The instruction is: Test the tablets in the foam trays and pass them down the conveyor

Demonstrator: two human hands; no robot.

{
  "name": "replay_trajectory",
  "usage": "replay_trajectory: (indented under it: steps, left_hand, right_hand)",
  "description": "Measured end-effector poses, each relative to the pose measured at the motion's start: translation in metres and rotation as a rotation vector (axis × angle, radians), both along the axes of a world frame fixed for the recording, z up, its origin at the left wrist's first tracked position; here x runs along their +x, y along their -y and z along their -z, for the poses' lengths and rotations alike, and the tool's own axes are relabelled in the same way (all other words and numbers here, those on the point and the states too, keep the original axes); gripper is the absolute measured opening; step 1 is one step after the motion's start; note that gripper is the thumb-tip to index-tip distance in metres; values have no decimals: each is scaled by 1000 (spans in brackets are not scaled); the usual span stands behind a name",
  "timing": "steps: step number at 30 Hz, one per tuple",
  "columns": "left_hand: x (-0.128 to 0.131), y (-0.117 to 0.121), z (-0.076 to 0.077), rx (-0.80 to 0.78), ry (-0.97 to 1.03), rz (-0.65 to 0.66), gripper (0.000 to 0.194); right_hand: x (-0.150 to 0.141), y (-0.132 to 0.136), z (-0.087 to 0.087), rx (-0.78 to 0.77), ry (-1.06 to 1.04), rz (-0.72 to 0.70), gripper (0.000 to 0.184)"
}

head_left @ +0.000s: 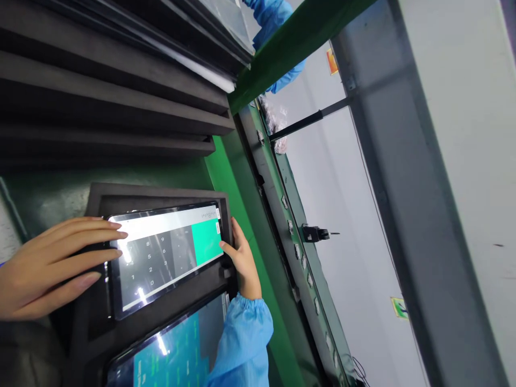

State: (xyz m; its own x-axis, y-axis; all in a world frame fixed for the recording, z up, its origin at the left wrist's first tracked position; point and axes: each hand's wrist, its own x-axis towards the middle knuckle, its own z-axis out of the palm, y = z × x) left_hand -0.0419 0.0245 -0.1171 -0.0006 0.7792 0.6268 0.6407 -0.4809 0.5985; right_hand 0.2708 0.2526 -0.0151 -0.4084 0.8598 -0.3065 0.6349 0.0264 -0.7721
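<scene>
A tablet (183, 242) with a lit number keypad and a green block on its screen lies in a dark foam tray (161, 192). My left hand (52, 269) comes in from the left with its fingers stretched out, the tips over the tablet's left edge. At the opposite end, my right hand (243, 260), in a blue sleeve, has its thumb at the tablet's right edge. Its other fingers bend round the outer side of the foam wall and are partly hidden. Below, a second tablet (173, 349) with a blue-green screen sits in the foam, partly covered by the right sleeve.
Stacked dark foam trays (121, 102) rise at upper left. A green bench edge (242, 199) runs beside the foam. Beyond it stands a rail (298, 252) with several fittings and a black device (314, 233). Another person's blue sleeve (274, 21) shows at the top.
</scene>
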Motion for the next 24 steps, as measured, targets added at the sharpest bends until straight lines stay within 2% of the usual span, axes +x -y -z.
replay_trajectory:
  steps: [4, 7, 10, 13, 24]
  left_hand:
    - [1, 1, 1, -6, 7, 0, 53]
    - [1, 1, 1, -17, 39, -5, 55]
    - [2, 2, 3, -30, 75, -16, 56]
    - [1, 3, 4, -30, 79, -16, 57]
    - [0, 4, 4, -35, 49, -9, 60]
  right_hand:
    - [3, 12, -2, 44, 78, -40, 93]
    - [-5, 26, -3, 250, 214, -89, 91]
    - [-13, 39, -6, 502, 297, -166, 68]
    - [-15, 47, -10, 644, 351, -249, 40]
    - [-15, 44, -11, 648, 354, -235, 34]
